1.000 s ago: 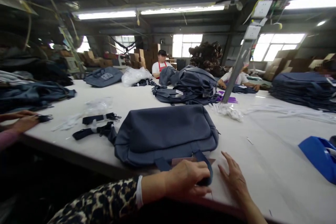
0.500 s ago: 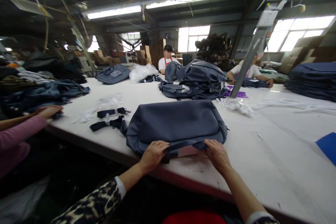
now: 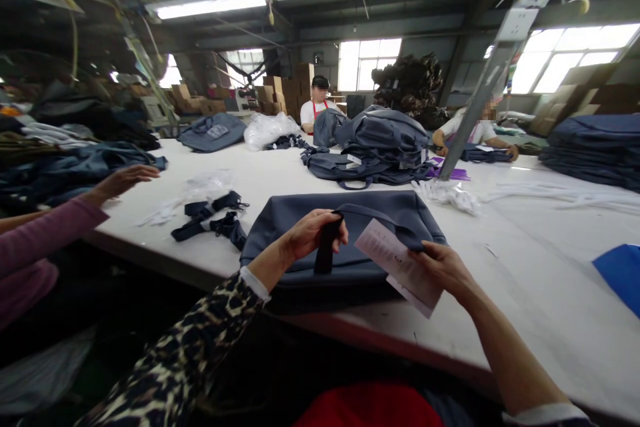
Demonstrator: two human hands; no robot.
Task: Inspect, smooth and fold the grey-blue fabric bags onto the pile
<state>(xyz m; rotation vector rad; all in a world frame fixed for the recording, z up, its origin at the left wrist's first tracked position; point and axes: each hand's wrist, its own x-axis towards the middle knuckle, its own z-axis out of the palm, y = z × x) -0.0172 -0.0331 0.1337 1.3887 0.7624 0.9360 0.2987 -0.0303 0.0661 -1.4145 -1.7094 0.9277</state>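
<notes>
A dark blue fabric bag (image 3: 357, 268) lies in front of me at the table's near edge. My left hand (image 3: 313, 235) is closed around one end of its carry handle (image 3: 373, 211), lifted above the bag. My right hand (image 3: 445, 268) pinches the handle's other end. A white printed paper tag (image 3: 393, 257) hangs by the right fingers; whether it is tied to the handle or held, I cannot tell. Dark webbing straps (image 3: 220, 220) lie bundled just left of the bag.
A pile of similar bags (image 3: 380, 147) rises across the white table (image 3: 530, 267), beside a metal post (image 3: 473, 107). Clear plastic (image 3: 210, 183) lies to the left. A co-worker's hand (image 3: 125, 181) reaches in at left; two people work opposite. A blue sheet (image 3: 620, 277) is at right.
Both my hands have risen with the handle from the bag's near edge, and the paper tag now shows beside the right one. The co-worker's hand at left has lifted off the dark fabric.
</notes>
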